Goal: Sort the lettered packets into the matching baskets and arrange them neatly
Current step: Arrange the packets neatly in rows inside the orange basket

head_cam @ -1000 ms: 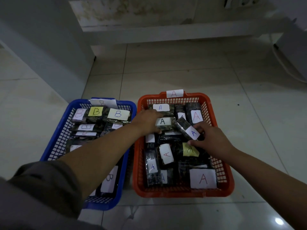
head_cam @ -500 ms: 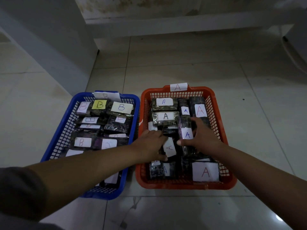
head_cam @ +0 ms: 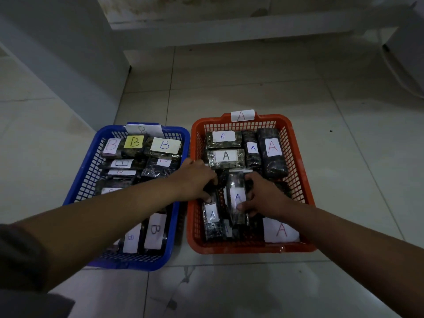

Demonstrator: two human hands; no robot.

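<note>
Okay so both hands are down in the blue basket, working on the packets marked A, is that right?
Not quite. The head view shows both the left hand and the right hand down in the red basket, not the blue basket, which holds the B packets. They are indeed working on the packets marked A.

An indoor room, most likely in a home, though nothing settles it. The work is done on a pale glossy tiled floor (head_cam: 229, 88). At twelve o'clock a stained, discoloured wall (head_cam: 183, 8) meets the floor along a plain white ledge. At ten o'clock stands a grey-white panel (head_cam: 57, 53), cabinet side or partition. At two o'clock a white cable (head_cam: 399, 76) trails past a pale appliance or cabinet corner.
</note>
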